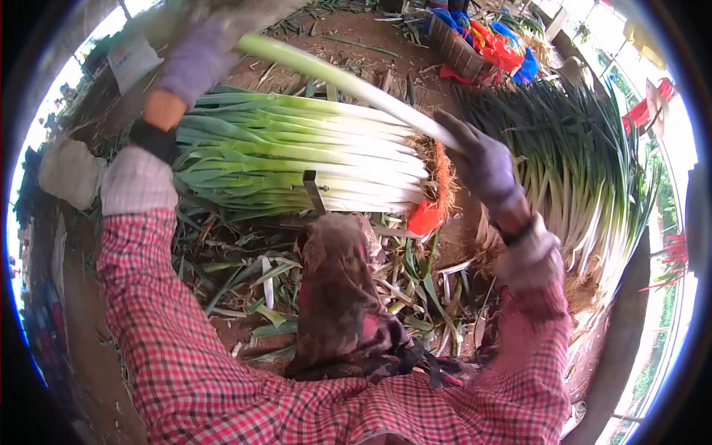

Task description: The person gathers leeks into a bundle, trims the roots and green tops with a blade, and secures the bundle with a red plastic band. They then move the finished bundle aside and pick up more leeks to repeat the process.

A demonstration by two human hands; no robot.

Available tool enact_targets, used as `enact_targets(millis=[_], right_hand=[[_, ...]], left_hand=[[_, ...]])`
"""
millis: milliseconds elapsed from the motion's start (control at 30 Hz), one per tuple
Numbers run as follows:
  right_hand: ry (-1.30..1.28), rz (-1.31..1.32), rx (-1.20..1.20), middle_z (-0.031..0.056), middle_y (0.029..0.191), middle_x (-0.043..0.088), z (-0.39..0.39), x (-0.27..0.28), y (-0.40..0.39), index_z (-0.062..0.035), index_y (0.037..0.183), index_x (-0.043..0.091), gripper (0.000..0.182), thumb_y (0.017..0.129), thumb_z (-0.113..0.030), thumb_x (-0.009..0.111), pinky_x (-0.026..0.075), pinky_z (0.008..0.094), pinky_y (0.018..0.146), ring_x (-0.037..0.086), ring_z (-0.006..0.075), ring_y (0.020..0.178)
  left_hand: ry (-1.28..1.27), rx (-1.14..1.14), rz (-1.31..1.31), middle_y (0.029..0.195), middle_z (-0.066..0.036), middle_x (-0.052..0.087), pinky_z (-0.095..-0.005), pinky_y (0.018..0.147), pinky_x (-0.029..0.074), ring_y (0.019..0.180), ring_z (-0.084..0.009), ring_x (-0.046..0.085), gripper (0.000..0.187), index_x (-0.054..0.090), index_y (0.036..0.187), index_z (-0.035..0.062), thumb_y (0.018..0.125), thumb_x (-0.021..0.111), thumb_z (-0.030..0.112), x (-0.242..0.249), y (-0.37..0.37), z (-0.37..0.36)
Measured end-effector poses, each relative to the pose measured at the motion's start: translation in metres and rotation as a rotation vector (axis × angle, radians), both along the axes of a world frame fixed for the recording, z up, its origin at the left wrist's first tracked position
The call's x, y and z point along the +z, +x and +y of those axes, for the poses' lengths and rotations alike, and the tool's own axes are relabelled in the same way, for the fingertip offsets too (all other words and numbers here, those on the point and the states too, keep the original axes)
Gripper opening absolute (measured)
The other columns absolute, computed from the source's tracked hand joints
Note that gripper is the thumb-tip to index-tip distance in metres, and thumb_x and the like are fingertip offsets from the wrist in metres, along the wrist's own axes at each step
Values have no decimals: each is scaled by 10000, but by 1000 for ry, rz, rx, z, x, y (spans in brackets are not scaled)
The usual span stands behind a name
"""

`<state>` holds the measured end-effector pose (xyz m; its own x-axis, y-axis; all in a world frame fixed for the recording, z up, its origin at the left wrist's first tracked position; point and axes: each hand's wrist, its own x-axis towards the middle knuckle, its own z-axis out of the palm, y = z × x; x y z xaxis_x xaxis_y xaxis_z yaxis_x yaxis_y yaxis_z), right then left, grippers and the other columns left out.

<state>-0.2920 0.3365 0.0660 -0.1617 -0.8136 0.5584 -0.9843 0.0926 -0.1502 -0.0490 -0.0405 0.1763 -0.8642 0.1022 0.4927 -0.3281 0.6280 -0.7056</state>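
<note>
One long green onion stretches slantwise between my two gloved hands, above a laid-out pile. My left hand, smeared by motion, is closed around its leafy end at the upper left. Around the white root end, my right hand has its fingers wrapped. Beneath the stalk lies a thick row of green onions, leaves to the left and white ends to the right. A red-orange strip shows beside their roots. A dark metal upright stands at the near side of the row.
A heap of untidied green onions lies at the right. Behind stands a basket with red and blue plastic. Leaf scraps litter the ground by my covered knee. A pale sack sits at the left.
</note>
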Motion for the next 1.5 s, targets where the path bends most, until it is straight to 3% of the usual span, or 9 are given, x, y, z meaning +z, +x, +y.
enact_targets(millis=[233,367,700,933,1033,1133,1367,1467,1500], right_hand=[[233,-46,-264,92,1458,401,-158,-134,-65,-258,1365,485,651,766,-286,739,432,417,1007,472,339,1255],[524,-80,-387,74,1537,278,-185,-173,-61,-264,1489,263,782,839,-546,594,233,590,1084,273,280,1410],[488,-227,-419,86,1336,515,-190,-173,-49,-212,1367,446,518,903,-418,552,188,643,1076,441,257,1288],[344,-355,-395,166,853,679,-169,-160,-63,-96,859,711,205,806,-240,576,539,435,704,663,345,799],[323,-340,-429,90,1178,585,-202,-208,-75,-243,1215,574,462,796,-434,596,249,654,1016,541,288,1144],[341,-508,-362,86,1337,492,-231,-243,-74,-235,1311,510,614,772,-510,616,138,648,1087,383,286,1317],[-47,-452,-118,146,1382,468,-22,-131,-81,-148,1397,438,704,762,-317,693,260,512,1100,405,324,1315],[-134,-453,-477,160,1139,621,112,-153,-133,-106,1243,574,515,769,-273,688,499,429,876,600,351,1053],[91,-911,-666,160,1144,626,167,-115,-137,-93,1237,571,475,805,-270,658,493,420,903,604,348,1044]], left_hand=[[657,369,-280,1161,-104,619,-439,947,426,1085,-300,579,483,588,1221,205,767,705,321,-148,-11,-62],[725,353,-281,1201,-113,602,-449,889,473,1046,-319,607,480,586,1220,208,767,725,288,-188,-37,-80],[685,442,-307,1289,-145,514,-462,915,462,1079,-344,591,611,480,1310,205,758,736,268,-224,-53,-106],[1023,-103,-201,1243,-157,536,-372,1041,356,1187,-283,486,485,516,1262,56,793,636,84,-274,-1,-205],[1042,26,-262,1047,-125,511,-352,966,370,1036,-275,477,382,533,1092,29,717,590,-18,-263,-19,-222],[1125,-57,-268,914,-100,474,-340,881,396,902,-270,462,342,511,973,34,643,555,-43,-301,-18,-272],[1449,279,-10,1028,-83,548,-336,912,413,959,-270,517,518,523,1168,39,664,636,3,-272,-67,-214],[1247,129,-88,1072,-86,559,-334,962,390,1021,-246,517,598,491,1256,32,686,674,52,-215,-106,-54],[1254,37,-140,1086,-86,562,-334,979,382,1042,-238,517,627,481,1285,29,694,687,69,-197,-115,11]])
